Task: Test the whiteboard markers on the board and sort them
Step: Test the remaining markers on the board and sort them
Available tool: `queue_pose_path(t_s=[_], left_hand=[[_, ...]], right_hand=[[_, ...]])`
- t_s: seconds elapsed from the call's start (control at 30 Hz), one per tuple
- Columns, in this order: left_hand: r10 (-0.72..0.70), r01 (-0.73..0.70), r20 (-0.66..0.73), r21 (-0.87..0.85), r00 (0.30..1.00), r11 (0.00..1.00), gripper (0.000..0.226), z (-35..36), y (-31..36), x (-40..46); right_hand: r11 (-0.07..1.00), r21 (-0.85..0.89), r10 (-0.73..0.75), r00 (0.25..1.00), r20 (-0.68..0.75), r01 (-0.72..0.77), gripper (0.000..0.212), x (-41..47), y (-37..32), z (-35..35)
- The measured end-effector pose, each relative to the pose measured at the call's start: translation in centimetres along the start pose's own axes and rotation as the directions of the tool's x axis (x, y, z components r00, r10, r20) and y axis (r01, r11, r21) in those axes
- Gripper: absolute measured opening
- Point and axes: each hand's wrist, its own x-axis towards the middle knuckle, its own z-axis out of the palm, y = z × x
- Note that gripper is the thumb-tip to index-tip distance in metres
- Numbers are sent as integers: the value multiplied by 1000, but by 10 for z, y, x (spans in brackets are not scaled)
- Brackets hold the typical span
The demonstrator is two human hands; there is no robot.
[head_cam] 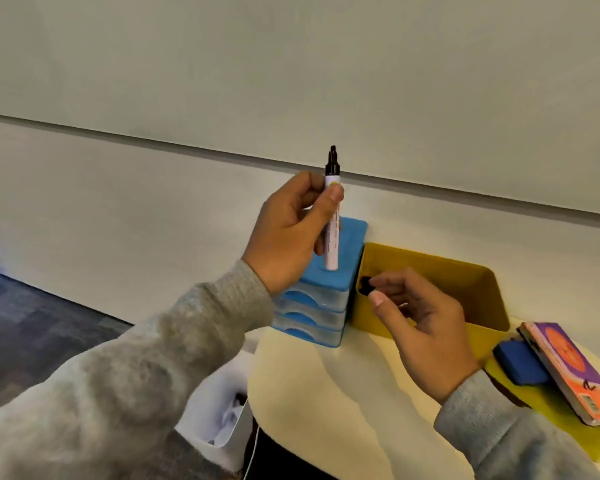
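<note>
Whiteboard (291,64) fills the background above a pale worktop (326,393). Left hand (284,233) grips an uncapped marker (332,216) upright, tip at 12 o'clock, over blue drawers (319,306). Right hand (426,327) pinches a black cap (365,283) before a yellow bin (465,271). Eraser (520,362) at 3 o'clock.

Two bare hands, left sleeve (125,368) fuzzy grey knit, right sleeve (499,427) grey, seemingly ribbed cuffs

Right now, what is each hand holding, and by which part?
The left hand grips an uncapped marker around its white barrel, tip up. The right hand pinches its black cap in its fingers.
</note>
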Motion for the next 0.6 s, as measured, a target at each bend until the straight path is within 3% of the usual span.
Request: queue_pose_path(t_s=[0.23, 0.37, 0.47, 0.53, 0.6], left_hand=[[4, 49, -216, 241, 976, 969, 29, -67, -58, -2], [-139, 270, -374, 325, 917, 906, 33, -101, -112, -11], [-296, 448, -374, 433, 879, 782, 31, -123, -159, -26], [-416, 497, -279, 584, 866, 642, 27, -132, -192, -45], [-565, 508, -178, 698, 806, 505, 22, -137, -219, -67]], right_hand=[[958, -240, -63, 935, 349, 154, 5, -24, 35, 45], [899, -343, -48, 840, 541, 272, 18, -44, 59, 66], [856, -375, -82, 809, 582, 356, 25, -57, 71, 75], [837, -408, -79, 819, 568, 364, 27, -63, 75, 76], [834, -423, -67, 826, 559, 354, 28, -65, 75, 76]])
